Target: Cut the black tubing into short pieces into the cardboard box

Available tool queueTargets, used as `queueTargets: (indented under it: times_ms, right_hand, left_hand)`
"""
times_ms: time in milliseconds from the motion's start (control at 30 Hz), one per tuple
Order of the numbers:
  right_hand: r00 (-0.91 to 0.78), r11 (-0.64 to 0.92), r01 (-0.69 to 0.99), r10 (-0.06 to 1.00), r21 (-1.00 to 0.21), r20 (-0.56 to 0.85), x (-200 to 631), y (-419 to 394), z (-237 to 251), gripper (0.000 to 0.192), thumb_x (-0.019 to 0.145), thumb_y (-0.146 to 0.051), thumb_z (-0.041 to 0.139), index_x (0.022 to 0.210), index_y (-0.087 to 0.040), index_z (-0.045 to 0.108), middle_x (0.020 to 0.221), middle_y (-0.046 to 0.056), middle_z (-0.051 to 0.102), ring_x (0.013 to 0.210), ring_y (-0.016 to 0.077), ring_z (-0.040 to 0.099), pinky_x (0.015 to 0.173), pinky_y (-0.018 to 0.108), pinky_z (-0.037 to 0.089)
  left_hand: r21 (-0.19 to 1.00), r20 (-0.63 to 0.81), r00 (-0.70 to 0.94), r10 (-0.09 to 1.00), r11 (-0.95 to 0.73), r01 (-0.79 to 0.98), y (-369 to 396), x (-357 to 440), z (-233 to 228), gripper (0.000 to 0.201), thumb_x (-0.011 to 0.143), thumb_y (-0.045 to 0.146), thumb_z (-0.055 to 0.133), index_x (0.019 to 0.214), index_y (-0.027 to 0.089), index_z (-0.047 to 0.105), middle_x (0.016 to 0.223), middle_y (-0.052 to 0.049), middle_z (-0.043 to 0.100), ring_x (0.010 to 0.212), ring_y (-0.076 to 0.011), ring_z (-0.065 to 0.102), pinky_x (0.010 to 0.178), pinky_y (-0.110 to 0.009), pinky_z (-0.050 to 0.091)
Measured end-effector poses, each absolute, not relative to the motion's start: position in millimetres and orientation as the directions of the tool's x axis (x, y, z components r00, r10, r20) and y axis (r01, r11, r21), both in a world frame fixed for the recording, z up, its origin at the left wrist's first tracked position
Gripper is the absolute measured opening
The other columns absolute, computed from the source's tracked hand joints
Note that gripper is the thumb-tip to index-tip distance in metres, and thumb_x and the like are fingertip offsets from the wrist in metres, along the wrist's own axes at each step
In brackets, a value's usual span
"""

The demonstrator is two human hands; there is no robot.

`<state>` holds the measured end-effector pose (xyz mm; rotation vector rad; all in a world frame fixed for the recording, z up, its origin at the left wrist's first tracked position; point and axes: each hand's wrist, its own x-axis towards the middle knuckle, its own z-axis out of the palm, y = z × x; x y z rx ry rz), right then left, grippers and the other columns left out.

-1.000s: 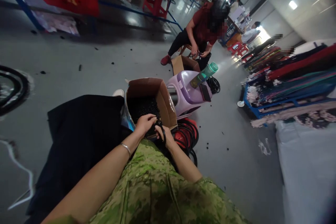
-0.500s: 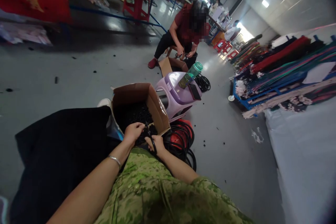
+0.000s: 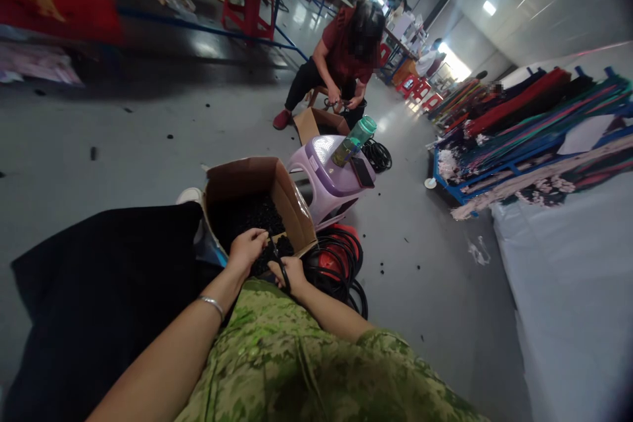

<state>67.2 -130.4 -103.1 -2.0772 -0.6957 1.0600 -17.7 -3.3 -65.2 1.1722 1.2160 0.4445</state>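
Loop-handled scissors (image 3: 284, 274) tilt over a cardboard box (image 3: 295, 214).

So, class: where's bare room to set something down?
Mostly bare: the floor between purple stool and blue rack, and left of the box, beyond the dark cloth; black bits dot both. Crowded: its near side, by left hand and right hand, and its right, by the stool and black coils.

Worn on your head, the camera faces forward and down at close range over your left hand (image 3: 245, 252), right hand (image 3: 293, 273) and cardboard box (image 3: 242, 178), its tilted view stretching across the floor (image 3: 415, 310) to a distant ceiling light (image 3: 489, 8).
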Motion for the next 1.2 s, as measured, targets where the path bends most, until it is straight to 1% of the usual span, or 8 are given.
queueTargets:
  times_ms: [200, 333, 467, 600, 800, 900, 1033, 1200]
  right_hand:
    - [0.523, -0.613, 0.098, 0.702, -0.784, -0.484, 68, -127, -101, 0.039, 0.076, -0.046, 0.070, 0.055, -0.020, 0.051, 0.041, -0.006, 0.049, 0.033, 0.0088, 0.045, 0.034, 0.018, 0.032]
    - [0.528, -0.590, 0.095, 0.713, -0.802, -0.462, 72, -129, -96, 0.042, 0.079, -0.052, 0.062, 0.056, -0.019, 0.052, 0.040, -0.006, 0.047, 0.033, 0.0079, 0.043, 0.036, 0.018, 0.032]
    - [0.499, -0.592, 0.110, 0.727, -0.798, -0.471, 76, -131, -97, 0.043, 0.077, -0.057, 0.061, 0.058, -0.019, 0.054, 0.041, -0.005, 0.048, 0.034, 0.0079, 0.043, 0.037, 0.020, 0.032]
    - [0.479, -0.573, 0.104, 0.745, -0.813, -0.464, 79, -133, -99, 0.044, 0.074, -0.060, 0.062, 0.060, -0.019, 0.055, 0.044, -0.005, 0.049, 0.035, 0.0084, 0.043, 0.039, 0.021, 0.031]
    - [0.375, -0.552, -0.035, 0.765, -0.833, -0.523, 90, -139, -90, 0.047, 0.075, -0.063, 0.062, 0.070, -0.016, 0.062, 0.050, -0.003, 0.052, 0.038, 0.0085, 0.044, 0.042, 0.023, 0.033]
    - [0.292, -0.541, 0.042, 0.811, -0.840, -0.507, 98, -143, -80, 0.048, 0.077, -0.064, 0.061, 0.074, -0.016, 0.064, 0.057, -0.001, 0.057, 0.045, 0.0099, 0.049, 0.046, 0.023, 0.035]
    - [0.238, -0.480, 0.207, 0.870, -0.852, -0.432, 104, -143, -67, 0.049, 0.079, -0.066, 0.060, 0.076, -0.017, 0.064, 0.065, 0.001, 0.062, 0.054, 0.0118, 0.053, 0.053, 0.024, 0.039]
    - [0.250, -0.480, 0.253, 0.871, -0.840, -0.422, 102, -134, -60, 0.051, 0.079, -0.068, 0.057, 0.072, -0.017, 0.060, 0.067, 0.001, 0.061, 0.056, 0.0124, 0.053, 0.056, 0.025, 0.041]
  left_hand:
    - [0.831, -0.554, 0.346, 0.757, 0.526, 0.180, -7, -15, -54, 0.038, 0.073, 0.035, 0.064, 0.103, 0.012, 0.072, 0.060, 0.001, 0.061, 0.046, -0.0101, 0.049, 0.047, -0.022, 0.038]
    - [0.828, -0.553, 0.343, 0.760, 0.549, 0.118, -10, -15, -44, 0.031, 0.079, 0.023, 0.064, 0.106, 0.011, 0.071, 0.062, 0.002, 0.061, 0.046, -0.0070, 0.050, 0.049, -0.019, 0.040]
    - [0.766, -0.617, 0.371, 0.694, 0.637, 0.081, -11, -15, -36, 0.029, 0.086, 0.013, 0.058, 0.114, 0.011, 0.067, 0.061, 0.003, 0.058, 0.044, -0.0043, 0.045, 0.046, -0.016, 0.037]
    - [0.683, -0.693, 0.371, 0.618, 0.728, 0.065, -12, -15, -34, 0.029, 0.091, 0.016, 0.056, 0.119, 0.016, 0.063, 0.059, 0.006, 0.054, 0.041, -0.0042, 0.043, 0.046, -0.016, 0.039]
    - [0.718, -0.664, 0.355, 0.658, 0.694, 0.056, -13, -14, -31, 0.008, 0.093, 0.013, 0.051, 0.091, 0.015, 0.058, 0.059, 0.005, 0.054, 0.039, -0.0046, 0.038, 0.041, -0.017, 0.031]
    - [0.757, -0.625, 0.350, 0.698, 0.652, 0.053, -11, -15, -28, 0.010, 0.092, 0.013, 0.052, 0.082, 0.016, 0.055, 0.059, 0.005, 0.055, 0.039, -0.0046, 0.037, 0.041, -0.018, 0.028]
    - [0.813, -0.569, 0.356, 0.742, 0.574, 0.103, -9, -18, -27, 0.010, 0.085, 0.013, 0.057, 0.076, 0.015, 0.059, 0.057, 0.005, 0.056, 0.040, -0.0052, 0.037, 0.044, -0.019, 0.029]
    - [0.861, -0.507, 0.387, 0.770, 0.466, 0.201, -9, -19, -35, 0.010, 0.080, 0.015, 0.060, 0.070, 0.015, 0.064, 0.056, 0.003, 0.059, 0.045, -0.0070, 0.041, 0.049, -0.020, 0.032]
